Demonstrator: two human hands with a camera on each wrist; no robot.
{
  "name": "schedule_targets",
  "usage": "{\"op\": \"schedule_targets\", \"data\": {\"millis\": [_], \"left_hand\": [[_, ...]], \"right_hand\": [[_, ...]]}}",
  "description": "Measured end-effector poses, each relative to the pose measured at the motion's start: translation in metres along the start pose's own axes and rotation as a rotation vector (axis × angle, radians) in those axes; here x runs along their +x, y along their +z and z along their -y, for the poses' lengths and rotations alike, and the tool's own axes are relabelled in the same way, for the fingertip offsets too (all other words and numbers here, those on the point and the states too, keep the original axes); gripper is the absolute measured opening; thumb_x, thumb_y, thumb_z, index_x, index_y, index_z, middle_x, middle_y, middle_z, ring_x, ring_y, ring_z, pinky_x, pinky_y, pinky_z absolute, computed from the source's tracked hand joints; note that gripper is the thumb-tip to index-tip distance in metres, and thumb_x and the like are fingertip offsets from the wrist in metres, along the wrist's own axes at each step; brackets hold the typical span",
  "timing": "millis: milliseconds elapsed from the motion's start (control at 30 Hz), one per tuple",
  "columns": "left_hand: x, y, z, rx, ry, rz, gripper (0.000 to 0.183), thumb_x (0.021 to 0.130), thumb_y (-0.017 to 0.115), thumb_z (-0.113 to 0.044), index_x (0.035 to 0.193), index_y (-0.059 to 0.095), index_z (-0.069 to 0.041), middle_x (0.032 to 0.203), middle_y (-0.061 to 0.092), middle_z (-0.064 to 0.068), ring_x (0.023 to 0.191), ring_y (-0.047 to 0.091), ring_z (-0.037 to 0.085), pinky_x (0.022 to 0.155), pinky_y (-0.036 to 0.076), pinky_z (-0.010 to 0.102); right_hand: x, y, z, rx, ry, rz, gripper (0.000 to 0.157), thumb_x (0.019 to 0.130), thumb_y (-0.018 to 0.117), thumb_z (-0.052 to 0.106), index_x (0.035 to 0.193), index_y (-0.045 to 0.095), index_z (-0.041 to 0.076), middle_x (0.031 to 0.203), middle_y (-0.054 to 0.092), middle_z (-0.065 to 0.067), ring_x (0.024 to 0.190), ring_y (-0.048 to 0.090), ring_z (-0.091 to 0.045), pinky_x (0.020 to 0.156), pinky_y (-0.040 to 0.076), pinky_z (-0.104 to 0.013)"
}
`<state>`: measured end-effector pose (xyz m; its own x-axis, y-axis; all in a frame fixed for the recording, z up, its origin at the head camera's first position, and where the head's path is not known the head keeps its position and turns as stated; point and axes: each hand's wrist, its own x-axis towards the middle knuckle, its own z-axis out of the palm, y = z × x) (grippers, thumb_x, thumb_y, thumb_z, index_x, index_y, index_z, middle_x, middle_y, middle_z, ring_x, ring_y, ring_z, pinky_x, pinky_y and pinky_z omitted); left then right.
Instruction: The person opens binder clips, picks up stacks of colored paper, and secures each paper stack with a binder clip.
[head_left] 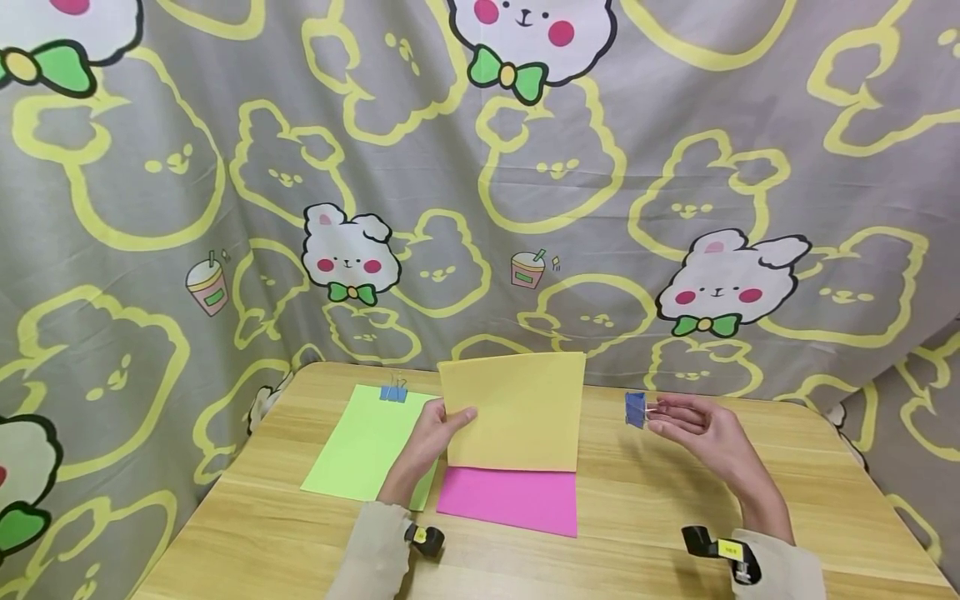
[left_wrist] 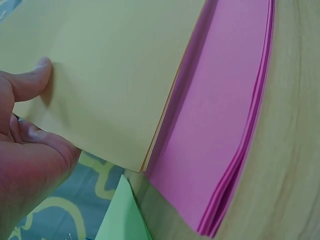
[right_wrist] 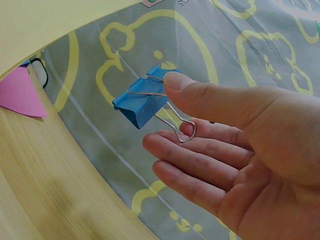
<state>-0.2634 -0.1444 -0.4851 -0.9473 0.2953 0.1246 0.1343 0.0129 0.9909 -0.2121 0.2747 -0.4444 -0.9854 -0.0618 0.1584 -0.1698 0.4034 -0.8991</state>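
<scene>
My left hand (head_left: pixel 435 429) pinches a stack of yellow paper (head_left: pixel 517 412) by its left edge, thumb on the front face and fingers behind. The yellow sheets are raised and tilted above a pink paper stack (head_left: pixel 510 500), whose several layered edges (left_wrist: pixel 240 165) show in the left wrist view. Off to the right, my right hand (head_left: pixel 708 433) holds a blue binder clip (right_wrist: pixel 142 100) by its wire handles, in the air and apart from the paper. One handle lies under the thumb; the other loop (right_wrist: pixel 177 125) reaches toward the fingers.
Left of the yellow paper lies a green paper stack (head_left: pixel 367 442) with another blue binder clip (head_left: pixel 393 392) on its top edge. A dark wire loop (right_wrist: pixel 41 70) shows beside the pink paper. Behind the wooden table (head_left: pixel 637 517) hangs a grey patterned curtain (head_left: pixel 450 183).
</scene>
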Motion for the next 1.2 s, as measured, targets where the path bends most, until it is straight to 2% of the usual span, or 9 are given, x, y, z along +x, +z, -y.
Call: {"op": "schedule_targets", "data": {"millis": [167, 500, 733, 1067, 1200], "left_hand": [[0.000, 0.001, -0.001, 0.007, -0.003, 0.001, 0.031, 0.105, 0.058, -0.009, 0.132, 0.061, 0.007, 0.113, 0.073, 0.023, 0.100, 0.073, 0.036, 0.085, 0.061, 0.042], [0.000, 0.002, 0.000, 0.001, 0.000, 0.009, 0.032, 0.105, 0.058, -0.010, 0.133, 0.060, 0.006, 0.114, 0.072, 0.023, 0.101, 0.073, 0.037, 0.086, 0.061, 0.042], [-0.001, 0.003, -0.001, -0.010, -0.006, 0.011, 0.032, 0.105, 0.058, -0.009, 0.133, 0.060, 0.007, 0.114, 0.072, 0.023, 0.099, 0.073, 0.037, 0.084, 0.061, 0.044], [0.000, 0.009, -0.001, -0.025, -0.013, 0.027, 0.032, 0.104, 0.060, -0.009, 0.131, 0.060, 0.008, 0.113, 0.073, 0.022, 0.099, 0.074, 0.031, 0.086, 0.061, 0.040], [0.000, 0.012, -0.001, -0.026, -0.020, 0.033, 0.032, 0.105, 0.059, -0.010, 0.131, 0.060, 0.008, 0.113, 0.074, 0.021, 0.099, 0.074, 0.029, 0.086, 0.060, 0.038]], "right_hand": [[0.001, 0.001, -0.002, 0.001, -0.021, 0.021, 0.057, 0.096, 0.075, 0.021, 0.139, 0.053, -0.009, 0.128, 0.066, -0.028, 0.103, 0.068, 0.001, 0.085, 0.055, -0.016], [-0.002, 0.001, 0.001, 0.015, -0.078, 0.062, 0.048, 0.099, 0.071, 0.015, 0.137, 0.054, -0.009, 0.126, 0.067, -0.028, 0.103, 0.069, -0.002, 0.085, 0.055, -0.016], [-0.002, 0.001, 0.002, -0.019, -0.054, 0.038, 0.049, 0.099, 0.071, 0.018, 0.139, 0.055, -0.006, 0.127, 0.067, -0.025, 0.103, 0.067, 0.002, 0.084, 0.054, -0.014], [-0.001, 0.004, 0.001, -0.062, -0.004, 0.054, 0.049, 0.099, 0.071, 0.028, 0.136, 0.059, -0.002, 0.123, 0.071, -0.019, 0.101, 0.071, -0.005, 0.085, 0.053, -0.017], [-0.001, 0.004, 0.002, -0.050, 0.010, 0.071, 0.050, 0.100, 0.070, 0.028, 0.136, 0.058, -0.004, 0.121, 0.072, -0.018, 0.101, 0.072, -0.008, 0.086, 0.052, -0.017]]}}
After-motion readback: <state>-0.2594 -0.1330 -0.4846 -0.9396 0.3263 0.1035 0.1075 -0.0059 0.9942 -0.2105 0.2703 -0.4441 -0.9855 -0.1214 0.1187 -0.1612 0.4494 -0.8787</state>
